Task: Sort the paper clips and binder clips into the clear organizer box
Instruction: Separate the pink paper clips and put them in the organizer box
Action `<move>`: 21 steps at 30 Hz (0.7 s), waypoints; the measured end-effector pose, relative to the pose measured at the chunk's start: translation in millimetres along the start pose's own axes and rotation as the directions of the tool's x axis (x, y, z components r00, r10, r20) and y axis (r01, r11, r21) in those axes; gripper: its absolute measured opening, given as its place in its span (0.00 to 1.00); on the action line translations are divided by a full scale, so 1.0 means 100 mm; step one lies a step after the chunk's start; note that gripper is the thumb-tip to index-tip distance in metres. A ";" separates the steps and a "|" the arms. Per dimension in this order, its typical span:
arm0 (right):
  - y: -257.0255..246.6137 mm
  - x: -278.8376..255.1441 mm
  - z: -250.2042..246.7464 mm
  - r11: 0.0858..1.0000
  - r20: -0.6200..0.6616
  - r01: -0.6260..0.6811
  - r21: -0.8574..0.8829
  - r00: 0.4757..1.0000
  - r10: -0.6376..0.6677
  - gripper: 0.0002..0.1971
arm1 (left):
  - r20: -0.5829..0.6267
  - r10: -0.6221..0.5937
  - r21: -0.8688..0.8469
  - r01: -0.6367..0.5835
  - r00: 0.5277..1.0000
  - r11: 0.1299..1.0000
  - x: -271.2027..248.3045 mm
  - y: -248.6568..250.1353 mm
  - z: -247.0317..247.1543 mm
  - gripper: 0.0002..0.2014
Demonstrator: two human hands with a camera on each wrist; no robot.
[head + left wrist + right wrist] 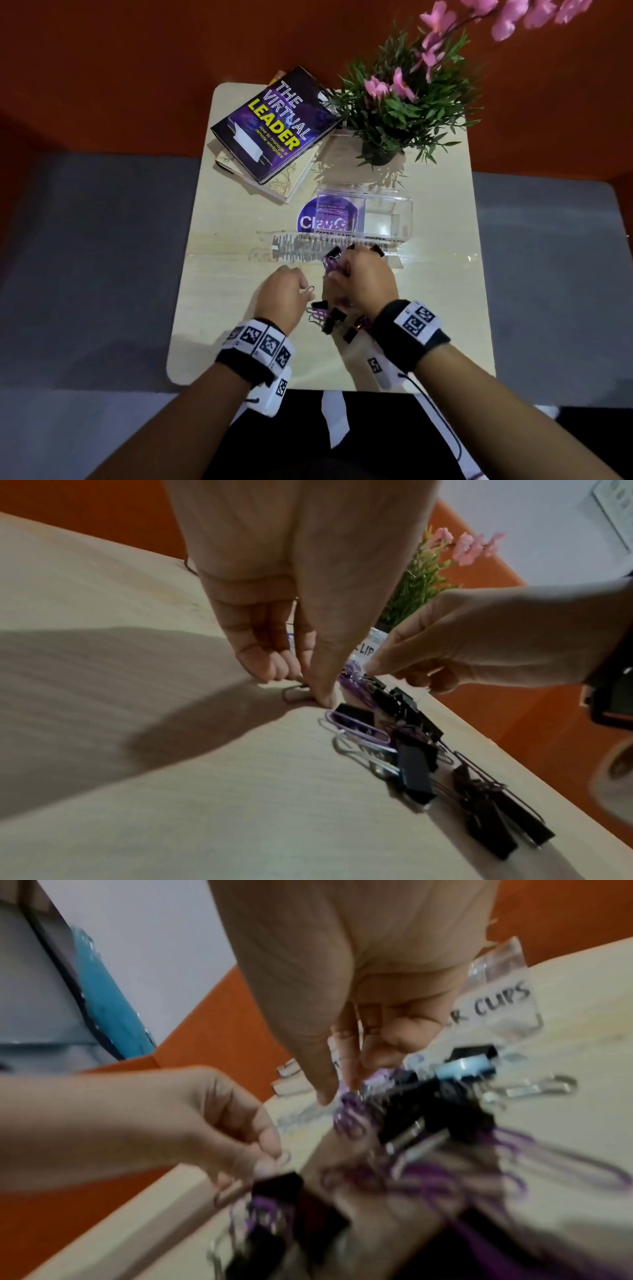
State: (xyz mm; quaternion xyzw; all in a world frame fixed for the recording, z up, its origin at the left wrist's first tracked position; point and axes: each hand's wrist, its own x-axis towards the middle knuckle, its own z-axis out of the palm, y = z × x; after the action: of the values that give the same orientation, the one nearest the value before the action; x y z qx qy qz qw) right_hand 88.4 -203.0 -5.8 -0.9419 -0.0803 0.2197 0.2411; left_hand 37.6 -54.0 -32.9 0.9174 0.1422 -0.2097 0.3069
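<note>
My left hand pinches a silver paper clip low against the table between thumb and fingers. My right hand pinches a bunch of purple paper clips; a black binder clip lies right by them. A mixed pile of black binder clips and purple paper clips lies between my wrists. The clear organizer box stands open beyond my hands, with handwritten labels on its front. The right wrist view is blurred.
The box's clear lid lies flat just in front of it. A stack of books sits at the back left of the small table, and a potted plant with pink flowers at the back right. A round purple sticker lies beside the box.
</note>
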 end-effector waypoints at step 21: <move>0.37 0.09 -0.07 0.791 -0.130 -0.026 0.611 0.983 0.133 0.07 | 0.189 0.325 0.080 -0.344 0.927 0.935 -0.25 -0.02 0.03 0.06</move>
State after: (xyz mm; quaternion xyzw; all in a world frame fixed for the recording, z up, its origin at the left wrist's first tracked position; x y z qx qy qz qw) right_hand 101.4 -235.8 -22.4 -0.8324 0.0544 0.1644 0.5265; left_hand 14.4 -57.6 -24.3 0.9222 -0.0556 -0.2404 0.2977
